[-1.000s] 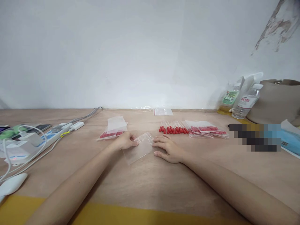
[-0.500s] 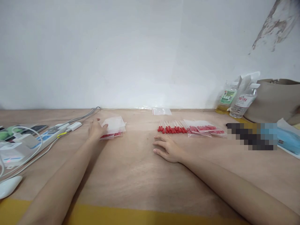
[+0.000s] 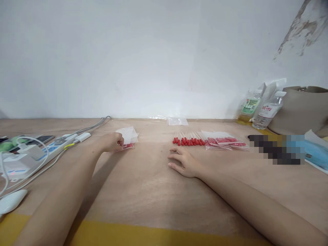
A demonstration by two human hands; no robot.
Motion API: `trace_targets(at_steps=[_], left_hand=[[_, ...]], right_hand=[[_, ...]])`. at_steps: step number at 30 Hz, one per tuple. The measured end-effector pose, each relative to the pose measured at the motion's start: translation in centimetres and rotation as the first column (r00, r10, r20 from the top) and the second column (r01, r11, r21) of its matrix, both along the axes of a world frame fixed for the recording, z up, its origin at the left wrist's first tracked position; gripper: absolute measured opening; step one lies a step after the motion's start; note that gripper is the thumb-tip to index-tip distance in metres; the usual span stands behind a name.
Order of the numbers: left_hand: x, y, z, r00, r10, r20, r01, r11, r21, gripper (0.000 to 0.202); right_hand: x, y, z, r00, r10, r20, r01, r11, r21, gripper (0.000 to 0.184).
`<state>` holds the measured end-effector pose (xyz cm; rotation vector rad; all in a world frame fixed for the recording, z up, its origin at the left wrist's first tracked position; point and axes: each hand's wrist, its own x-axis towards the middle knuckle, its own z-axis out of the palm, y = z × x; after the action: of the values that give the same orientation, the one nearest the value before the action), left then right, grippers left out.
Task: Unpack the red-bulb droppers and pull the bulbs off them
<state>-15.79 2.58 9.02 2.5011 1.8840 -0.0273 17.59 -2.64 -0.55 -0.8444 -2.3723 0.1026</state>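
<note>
My left hand (image 3: 112, 141) is at the left edge of a small stack of clear zip bags (image 3: 131, 134). Its fingers are curled in a pinch on the near-left part of the stack and hide that corner. Red contents show through the bags' lower edge. My right hand (image 3: 186, 163) rests on the table with its fingers apart and holds nothing. Just beyond it lies a row of thin pale sticks with red heads (image 3: 188, 140). More clear bags with red-headed pieces inside (image 3: 225, 140) overlap at the row's right end.
A flat clear bag (image 3: 177, 121) lies by the wall. To the left are a power strip (image 3: 55, 147) with chargers and cables, and a white mouse (image 3: 12, 201). At right stand two plastic bottles (image 3: 269, 111), a grey-beige container (image 3: 302, 111) and a blue packet (image 3: 316, 152).
My left hand has moved right and curled its fingers onto the bag stack, where before they were spread at its left edge. The right hand stays in place.
</note>
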Motion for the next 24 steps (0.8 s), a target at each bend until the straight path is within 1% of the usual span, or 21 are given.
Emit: trace_targets(at_steps=[2, 4, 6, 9, 11, 12, 13, 14, 15, 17, 18, 20, 22, 24], left_hand=[[-0.4, 0.1, 0.1, 0.999, -0.002, 0.052, 0.001, 1.0, 0.009, 0.011], [-0.7, 0.1, 0.5, 0.991, -0.021, 0.136, 0.012, 0.998, 0.065, 0.015], [-0.3, -0.2, 1.0, 0.973, -0.056, 0.225, 0.03, 0.993, 0.117, 0.018], [1.8, -1.4, 1.9, 0.949, -0.114, 0.294, 0.088, 0.991, 0.103, 0.021], [4.0, -2.3, 1.9, 0.925, -0.207, 0.319, 0.198, 0.978, 0.061, 0.023], [5.3, -2.8, 1.7, 0.907, -0.269, 0.324, 0.268, 0.962, 0.049, 0.023], [6.5, -3.2, 1.2, 0.891, -0.328, 0.313, 0.325, 0.944, 0.063, 0.022], [7.8, -3.6, 0.5, 0.872, -0.383, 0.306, 0.369, 0.924, 0.104, 0.02], [8.9, -4.0, -0.4, 0.852, -0.429, 0.301, 0.394, 0.903, 0.172, 0.018], [10.8, -4.5, -2.5, 0.818, -0.495, 0.293, 0.414, 0.86, 0.298, 0.016], [11.5, -4.7, -3.5, 0.813, -0.505, 0.29, 0.409, 0.849, 0.334, 0.017], [12.2, -5.0, -5.0, 0.804, -0.515, 0.297, 0.411, 0.843, 0.347, 0.015], [12.1, -5.2, -5.4, 0.817, -0.499, 0.289, 0.415, 0.857, 0.307, 0.018], [11.6, -5.4, -5.1, 0.841, -0.471, 0.266, 0.413, 0.877, 0.245, 0.02]], right_hand=[[0.0, 0.0, -0.1, 1.0, -0.004, 0.002, 0.004, 1.0, -0.005, 0.03], [0.0, 0.1, -0.1, 1.0, -0.007, 0.002, 0.007, 1.0, -0.008, 0.03], [0.0, 0.1, -0.1, 1.0, -0.007, -0.001, 0.007, 1.0, -0.014, 0.03], [0.0, 0.0, 0.0, 1.0, -0.006, -0.005, 0.006, 1.0, -0.023, 0.029], [0.0, 0.0, 0.0, 1.0, -0.006, -0.006, 0.006, 1.0, -0.017, 0.028], [-0.1, -0.1, 0.1, 1.0, -0.004, -0.005, 0.004, 1.0, -0.01, 0.027], [-0.1, -0.1, 0.1, 1.0, -0.002, -0.003, 0.002, 1.0, -0.003, 0.026], [-0.1, 0.0, 0.1, 1.0, -0.001, -0.001, 0.001, 1.0, 0.005, 0.026], [-0.1, 0.0, 0.1, 1.0, -0.009, -0.002, 0.009, 1.0, 0.013, 0.025], [-0.1, 0.1, 0.0, 0.999, -0.049, -0.019, 0.049, 0.998, 0.027, 0.026], [-0.1, 0.1, -0.1, 0.997, -0.072, -0.034, 0.073, 0.997, 0.029, 0.028], [-0.1, 0.2, -0.1, 0.993, -0.101, -0.066, 0.103, 0.994, 0.021, 0.03], [0.0, 0.2, -0.2, 0.992, -0.103, -0.08, 0.104, 0.995, 0.007, 0.029], [0.0, 0.2, -0.1, 0.992, -0.102, -0.078, 0.102, 0.995, -0.001, 0.027]])
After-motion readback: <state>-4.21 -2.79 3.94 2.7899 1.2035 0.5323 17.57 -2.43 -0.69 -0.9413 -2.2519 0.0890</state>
